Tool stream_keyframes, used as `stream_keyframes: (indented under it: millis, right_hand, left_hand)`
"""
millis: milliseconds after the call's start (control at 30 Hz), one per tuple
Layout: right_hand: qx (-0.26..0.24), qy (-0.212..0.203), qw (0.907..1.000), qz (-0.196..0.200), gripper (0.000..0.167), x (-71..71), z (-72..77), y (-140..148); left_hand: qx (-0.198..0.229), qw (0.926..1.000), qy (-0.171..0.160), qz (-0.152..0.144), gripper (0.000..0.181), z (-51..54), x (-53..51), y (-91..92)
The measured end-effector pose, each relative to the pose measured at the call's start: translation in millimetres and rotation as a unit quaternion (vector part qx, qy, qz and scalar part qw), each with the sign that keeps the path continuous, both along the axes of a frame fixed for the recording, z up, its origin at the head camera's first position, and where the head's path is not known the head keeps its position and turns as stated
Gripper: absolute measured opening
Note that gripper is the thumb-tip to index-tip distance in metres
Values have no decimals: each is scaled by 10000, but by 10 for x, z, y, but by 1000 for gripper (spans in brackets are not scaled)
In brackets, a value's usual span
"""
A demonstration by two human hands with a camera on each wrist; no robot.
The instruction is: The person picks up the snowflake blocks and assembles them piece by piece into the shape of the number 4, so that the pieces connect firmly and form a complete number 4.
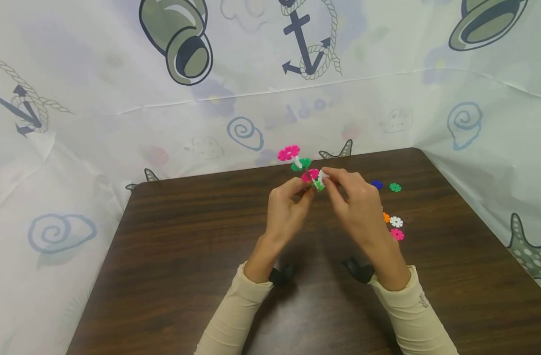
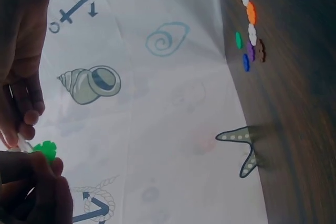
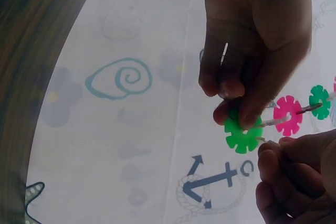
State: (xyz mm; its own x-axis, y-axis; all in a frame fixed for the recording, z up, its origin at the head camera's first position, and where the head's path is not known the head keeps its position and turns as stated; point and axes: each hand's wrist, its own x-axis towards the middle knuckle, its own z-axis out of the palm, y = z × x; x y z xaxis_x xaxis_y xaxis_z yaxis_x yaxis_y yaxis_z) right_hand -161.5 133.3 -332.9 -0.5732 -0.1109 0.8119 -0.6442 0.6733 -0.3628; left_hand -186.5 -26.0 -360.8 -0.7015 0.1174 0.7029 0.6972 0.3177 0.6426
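Above the table, a chain of interlocking snowflake discs hangs between the two hands: a pink disc (image 1: 289, 153), a white one edge-on, a green disc (image 1: 301, 164), another pink disc (image 1: 312, 174) and a light green disc (image 3: 243, 137) at its near end. The left hand (image 1: 288, 209) pinches the light green disc between thumb and fingers. With thumb and fingertips the right hand (image 1: 359, 207) pinches a white disc (image 1: 323, 177), which meets the light green one at its edge. Fingers partly hide that joint.
Several loose discs lie at the table's right, among them a blue one (image 1: 377, 184), a green one (image 1: 395, 187), a white one (image 1: 396, 222) and a pink one (image 1: 397, 234). Behind the dark wooden table (image 1: 186, 236) hangs a printed white cloth (image 1: 119, 108).
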Motion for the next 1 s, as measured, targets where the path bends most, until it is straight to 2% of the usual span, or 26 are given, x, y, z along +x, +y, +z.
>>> stream_keyframes:
  millis: [133,200,400,567,667,767,900,1000]
  right_hand:
    - [-67,-190,9998,2,22,22,27,-28]
    - [-102,-293,9995,5,22,27,35,-37]
    - [-515,-592,9967,203,25,31,28,-10]
    - [-845,-721,9936,183,30,52,79,134]
    - [-1069,-776,9912,-96,28,43,115,297]
    - [-1262,-939,9856,-621,21,27,142,514]
    - [-1508,-1381,9695,-1349,25,-1,153,845]
    - [-1624,-1921,9517,-1760,31,-51,114,1126]
  left_hand:
    - [96,9998,187,-9,8,-2,1,2]
    - [114,9998,177,-22,8,0,0,-3]
    - [157,9995,-267,-40,7,28,29,-13]
    - [191,9982,-555,-116,10,86,71,0]
    - [317,9968,-727,-47,9,114,86,-9]
    - [451,9955,-831,7,9,138,95,-31]
    - [575,9946,-858,7,9,161,101,-63]
    - [626,9942,-877,-21,9,172,102,-80]
